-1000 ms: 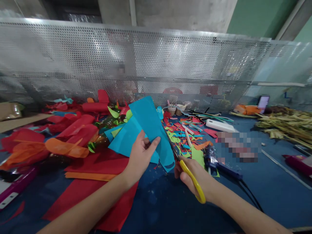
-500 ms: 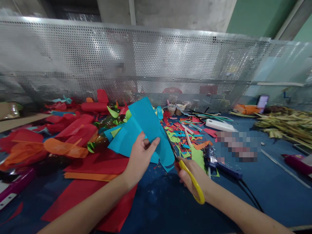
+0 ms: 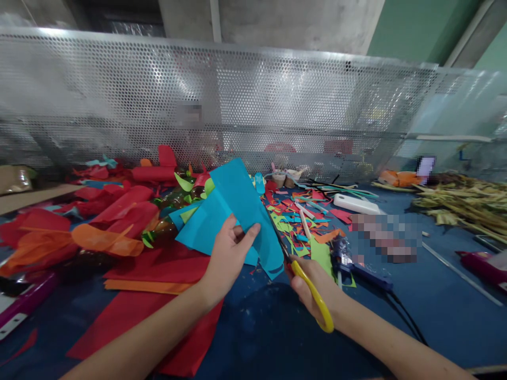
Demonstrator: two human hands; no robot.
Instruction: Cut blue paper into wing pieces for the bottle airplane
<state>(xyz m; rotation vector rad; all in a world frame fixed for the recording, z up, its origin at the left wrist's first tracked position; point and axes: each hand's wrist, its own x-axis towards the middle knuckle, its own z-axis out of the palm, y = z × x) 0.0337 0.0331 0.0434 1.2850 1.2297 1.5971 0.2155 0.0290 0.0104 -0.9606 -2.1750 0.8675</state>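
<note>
My left hand (image 3: 232, 248) pinches a folded sheet of blue paper (image 3: 237, 190) between thumb and fingers, holding it above the table. In my right hand (image 3: 312, 287) is a pair of scissors with yellow handles (image 3: 315, 295). Their dark blades lie along the right edge of the blue paper, near its lower corner, where a curved cut shows. How far the blades are apart is hard to make out. Red sheets (image 3: 158, 264) and an orange strip (image 3: 146, 285) lie beneath my left forearm.
Paper scraps (image 3: 293, 216) are strewn beyond my right hand, with a blue glue gun (image 3: 356, 266) and its cord beside them. Red and orange paper shapes (image 3: 119, 211) and brown bottles pile up on the left. A perforated metal screen (image 3: 253, 105) stands behind; dried stalks (image 3: 467, 200) lie far right.
Almost nothing differs. The curved cut at the paper's lower corner gapes slightly wider, and the scissors in my right hand have shifted very slightly.
</note>
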